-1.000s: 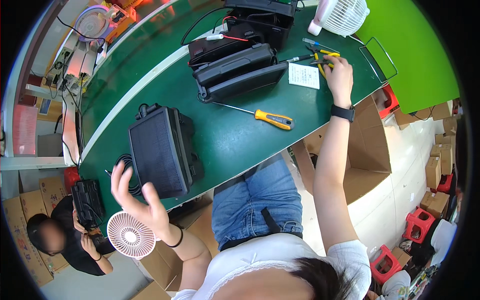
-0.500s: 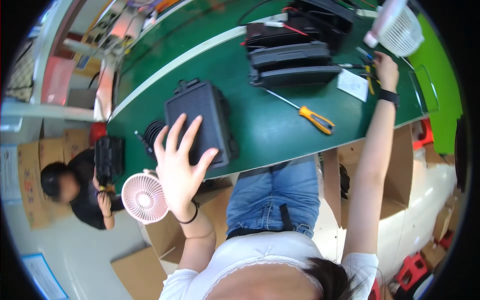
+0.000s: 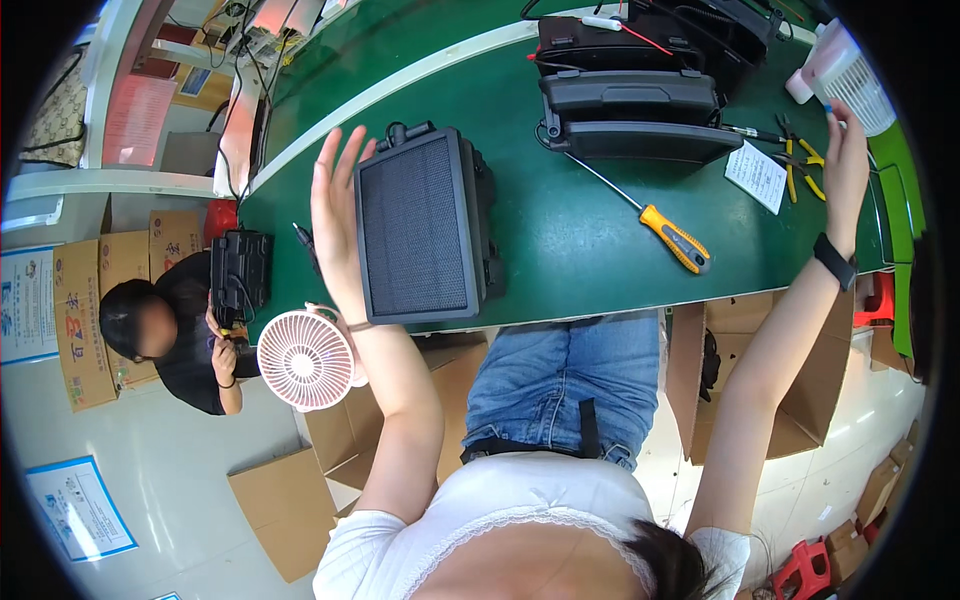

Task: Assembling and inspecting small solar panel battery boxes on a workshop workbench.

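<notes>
Green bench carries black case at near edge, person's left; probably best steadied flat-palmed, off the panel face. Left hand open, fingers spread along case's left side, contact unclear. Right arm stretched far out; right hand past yellow-handled pliers, fingertips apparently pinching blue-tipped item; light grip should do.

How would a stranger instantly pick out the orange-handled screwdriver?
On the green workbench, find the grouped black cases. The orange-handled screwdriver lies on their near side, shaft pointing towards them. One thick orange-and-grey handle sets it apart from the yellow-handled pliers.
</notes>
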Demonstrator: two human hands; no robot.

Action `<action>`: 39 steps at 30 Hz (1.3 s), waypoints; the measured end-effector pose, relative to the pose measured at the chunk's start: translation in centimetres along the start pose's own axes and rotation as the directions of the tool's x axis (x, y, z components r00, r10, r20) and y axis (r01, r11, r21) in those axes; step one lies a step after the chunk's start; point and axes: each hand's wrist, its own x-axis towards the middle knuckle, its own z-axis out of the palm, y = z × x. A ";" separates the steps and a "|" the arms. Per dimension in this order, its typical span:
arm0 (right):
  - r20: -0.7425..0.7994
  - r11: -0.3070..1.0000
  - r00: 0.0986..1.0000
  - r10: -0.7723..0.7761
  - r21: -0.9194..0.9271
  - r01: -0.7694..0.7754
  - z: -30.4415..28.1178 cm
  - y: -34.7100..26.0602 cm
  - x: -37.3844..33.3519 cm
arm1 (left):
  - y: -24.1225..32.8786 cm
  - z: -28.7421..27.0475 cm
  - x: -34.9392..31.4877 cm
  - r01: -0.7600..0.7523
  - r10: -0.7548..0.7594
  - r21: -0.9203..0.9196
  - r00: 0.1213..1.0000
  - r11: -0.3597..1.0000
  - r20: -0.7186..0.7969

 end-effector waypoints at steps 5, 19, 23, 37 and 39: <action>-0.116 0.912 0.993 0.024 0.409 0.026 -4.8 -7.8 -4.3 | -3.7 -1.3 3.6 0.284 -0.173 -0.480 0.949 0.830 0.263; 0.614 -0.300 0.737 -0.283 0.673 -0.676 -1.8 -27.5 -18.5 | -6.7 -0.4 4.6 0.483 -0.257 -0.567 0.864 0.667 0.433; 0.684 -0.042 0.696 -0.220 0.706 -0.707 -0.3 -28.0 -18.3 | -6.6 -0.6 4.6 0.539 -0.142 -0.572 0.792 0.618 0.593; 0.866 -0.144 0.487 -0.115 0.470 -0.871 0.1 -32.5 -17.9 | -6.6 -0.1 6.0 0.595 -0.237 -0.423 0.729 0.684 0.642; 0.855 -0.037 0.511 -0.085 0.510 -0.860 0.2 -33.4 -17.6 | -7.1 -0.1 6.0 0.628 -0.206 -0.420 0.683 0.655 0.700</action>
